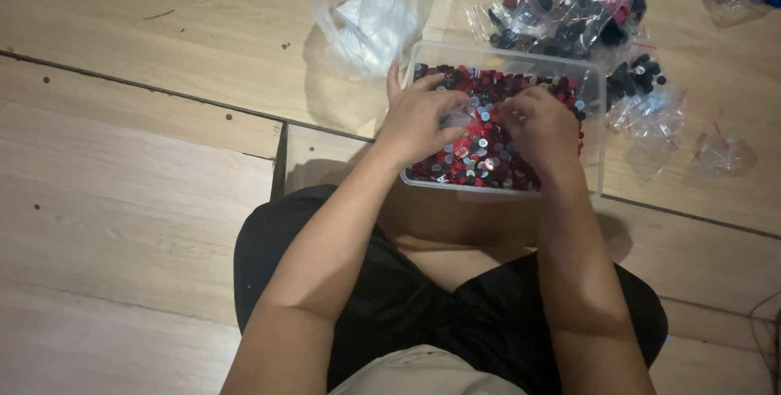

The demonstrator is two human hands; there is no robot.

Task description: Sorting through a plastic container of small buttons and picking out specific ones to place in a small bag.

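Clear plastic tub (592, 130) of small red and black caps (488, 147) on the wooden floor (138, 159), before the knees. Left hand (419, 118) and right hand (543, 126) rest inside, fingers curled narrow over caps; whether they grip any cannot be told. Bare boards lie leftward; plastic bags (370, 8) crowd the far rim.

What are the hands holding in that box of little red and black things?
Cannot tell. Both the left hand and right hand rest curled among small caps in the clear box.

The floor (138, 159) is pale wood-look planks with dark seams. On it stands a clear plastic tub (592, 130) of small red and dark caps, a crumpled clear bag (370, 8) just beside its far-left corner, and small filled packets (569, 4) heaped beyond its far edge, with empty ones (659, 114) near its right side.
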